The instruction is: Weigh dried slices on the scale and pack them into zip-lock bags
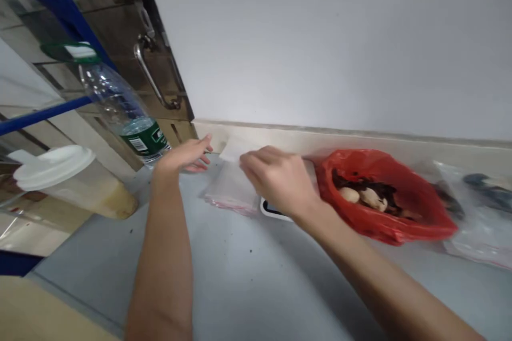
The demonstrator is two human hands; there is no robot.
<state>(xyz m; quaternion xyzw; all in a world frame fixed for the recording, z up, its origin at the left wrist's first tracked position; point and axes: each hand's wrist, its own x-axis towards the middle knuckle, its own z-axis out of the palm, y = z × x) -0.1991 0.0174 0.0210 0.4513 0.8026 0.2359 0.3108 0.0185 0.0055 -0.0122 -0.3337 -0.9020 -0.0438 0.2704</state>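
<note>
A stack of clear zip bags (232, 186) lies flat against the back ledge, with reddish lines along the near edge. My right hand (278, 176) is closed, its fingertips pinching the raised end of the top bag; the hand is slightly blurred. Left of the stack, my left hand (186, 154) is open, fingers apart and holding nothing. Partly hidden beneath my right hand is a white-rimmed device with a dark display, seemingly a scale (276, 214). Beside it, a red plastic bag (340, 208) gapes open around dark pieces and pale, rounded lumps.
At the left stand a large clear bottle (116, 98) with a green label and a lidded plastic jug (80, 181) holding yellowish contents. A filled clear bag (476, 224) lies at the far right. Dark crumbs dot the grey tabletop (236, 282). A white wall (328, 42) rises behind.
</note>
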